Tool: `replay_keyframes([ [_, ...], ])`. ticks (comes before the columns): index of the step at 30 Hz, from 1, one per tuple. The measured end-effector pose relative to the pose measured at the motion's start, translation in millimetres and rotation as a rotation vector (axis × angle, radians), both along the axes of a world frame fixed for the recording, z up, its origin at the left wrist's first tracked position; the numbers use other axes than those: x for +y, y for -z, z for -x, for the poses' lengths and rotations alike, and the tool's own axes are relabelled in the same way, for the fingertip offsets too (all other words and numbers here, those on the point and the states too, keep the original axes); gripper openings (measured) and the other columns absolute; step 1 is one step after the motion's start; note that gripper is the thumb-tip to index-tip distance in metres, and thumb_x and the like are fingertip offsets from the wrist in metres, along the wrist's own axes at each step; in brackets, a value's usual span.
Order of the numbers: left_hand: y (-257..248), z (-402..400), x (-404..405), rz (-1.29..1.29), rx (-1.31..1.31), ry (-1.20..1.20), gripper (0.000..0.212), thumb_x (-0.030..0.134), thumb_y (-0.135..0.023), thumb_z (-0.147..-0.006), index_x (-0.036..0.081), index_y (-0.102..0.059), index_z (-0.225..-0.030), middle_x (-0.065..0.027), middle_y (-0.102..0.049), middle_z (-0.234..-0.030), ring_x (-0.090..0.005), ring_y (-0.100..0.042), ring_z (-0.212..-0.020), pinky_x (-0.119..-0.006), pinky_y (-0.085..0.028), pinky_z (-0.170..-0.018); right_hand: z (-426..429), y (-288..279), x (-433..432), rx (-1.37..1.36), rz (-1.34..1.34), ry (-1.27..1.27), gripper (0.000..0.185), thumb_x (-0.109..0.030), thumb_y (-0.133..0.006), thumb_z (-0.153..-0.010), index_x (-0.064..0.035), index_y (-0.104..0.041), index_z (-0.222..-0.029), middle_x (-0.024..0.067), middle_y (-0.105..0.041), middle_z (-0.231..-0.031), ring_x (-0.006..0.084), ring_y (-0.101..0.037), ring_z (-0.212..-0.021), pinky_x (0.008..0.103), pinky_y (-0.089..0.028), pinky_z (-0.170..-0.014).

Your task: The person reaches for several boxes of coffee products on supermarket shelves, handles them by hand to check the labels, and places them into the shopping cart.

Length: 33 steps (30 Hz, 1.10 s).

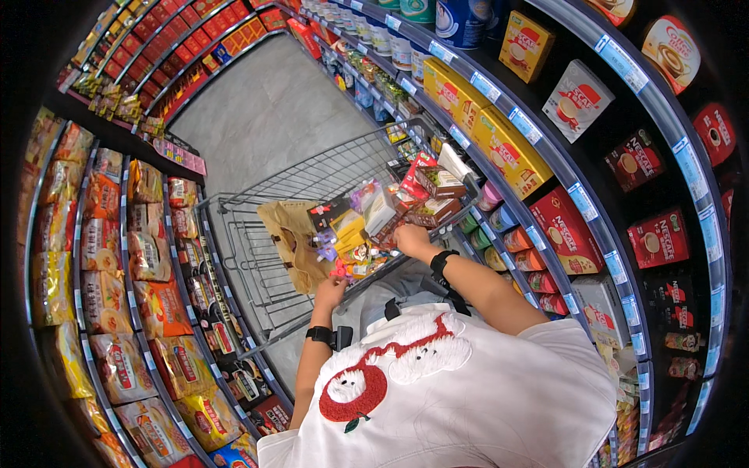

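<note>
A wire shopping cart (246, 292) stands before me, loaded with packaged goods. My right hand (412, 241) is at the cart's near side, its fingers closed on a brown carton (385, 236). My left hand (330, 292) pinches a small orange-red plastic piece (339, 269) at the edge of the pile. Beside it are a yellow box (348, 231), a grey-and-white carton (379, 212) and colourful pouches (326, 241). A brown paper bag (288, 245) lies to the left. Red and brown boxes (440, 181) are heaped at the right end.
Curved-looking shelves of Nescafé boxes (515, 149) and coloured-lid jars (518, 238) rise close on the right. Shelves of bagged snacks (105, 251) line the left. Grey floor (263, 99) runs ahead to red boxes (193, 38). Dark straps with small devices (336, 337) are on both wrists.
</note>
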<state>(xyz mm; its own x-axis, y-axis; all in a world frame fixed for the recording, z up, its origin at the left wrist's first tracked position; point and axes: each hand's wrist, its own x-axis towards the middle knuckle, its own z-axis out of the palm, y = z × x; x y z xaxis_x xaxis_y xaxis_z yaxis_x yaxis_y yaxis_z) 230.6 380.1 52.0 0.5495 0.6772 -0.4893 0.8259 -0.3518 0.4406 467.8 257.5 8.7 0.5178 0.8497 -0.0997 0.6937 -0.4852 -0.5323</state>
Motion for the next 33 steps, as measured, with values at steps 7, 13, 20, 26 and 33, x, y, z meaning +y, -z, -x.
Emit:
replay_keyframes([
  [7, 29, 13, 7, -0.021, -0.01, 0.1, 0.047, 0.043, -0.045, -0.081, 0.001, -0.058, -0.095, -0.0193, -0.061, -0.084, -0.0315, -0.059, -0.082, -0.038, -0.044, -0.072, 5, -17, -3, 0.1, -0.089, 0.164, 0.011, -0.022, -0.055, -0.067, -0.0167, -0.065, -0.065, 0.0087, -0.06, -0.065, 0.0301, -0.058, -0.063, 0.0407, -0.046, -0.056],
  [13, 31, 19, 9, 0.078, 0.021, 0.054, 0.047, 0.044, -0.046, -0.079, 0.001, -0.057, -0.095, -0.0175, -0.062, -0.084, -0.0285, -0.06, -0.078, -0.037, -0.045, -0.071, 12, -14, 2, 0.035, -0.085, 0.182, 0.009, -0.019, -0.059, -0.066, -0.0153, -0.063, -0.059, 0.0054, -0.06, -0.06, 0.0261, -0.058, -0.057, 0.039, -0.046, -0.052],
  [20, 15, 13, 11, 0.14, -0.016, 0.039, 0.044, 0.041, -0.048, -0.078, 0.005, -0.058, -0.101, -0.0159, -0.062, -0.088, -0.0277, -0.059, -0.084, -0.036, -0.044, -0.075, 12, -12, 2, 0.042, -0.15, 0.234, 0.014, -0.018, -0.061, -0.068, -0.009, -0.052, -0.062, 0.0068, -0.052, -0.059, 0.0258, -0.053, -0.055, 0.0391, -0.042, -0.048],
  [26, 13, 13, 11, 0.023, -0.046, 0.072, 0.038, 0.039, -0.052, -0.076, 0.006, -0.06, -0.094, -0.0151, -0.063, -0.082, -0.0277, -0.06, -0.079, -0.034, -0.046, -0.071, 10, 2, 1, 0.032, -0.348, 0.073, 0.03, -0.018, -0.053, -0.075, -0.0096, -0.043, -0.048, 0.0079, -0.04, -0.044, 0.0245, -0.041, -0.04, 0.039, -0.032, -0.038],
  [33, 4, 2, 9, 0.044, -0.02, 0.067, 0.041, 0.042, -0.051, -0.075, 0.008, -0.061, -0.096, -0.0142, -0.062, -0.085, -0.0268, -0.059, -0.08, -0.035, -0.044, -0.071, 5, -2, 3, -0.01, -0.096, 0.043, 0.025, -0.031, -0.051, -0.077, -0.0092, -0.058, -0.065, 0.0111, -0.058, -0.061, 0.0306, -0.057, -0.057, 0.044, -0.043, -0.051],
])
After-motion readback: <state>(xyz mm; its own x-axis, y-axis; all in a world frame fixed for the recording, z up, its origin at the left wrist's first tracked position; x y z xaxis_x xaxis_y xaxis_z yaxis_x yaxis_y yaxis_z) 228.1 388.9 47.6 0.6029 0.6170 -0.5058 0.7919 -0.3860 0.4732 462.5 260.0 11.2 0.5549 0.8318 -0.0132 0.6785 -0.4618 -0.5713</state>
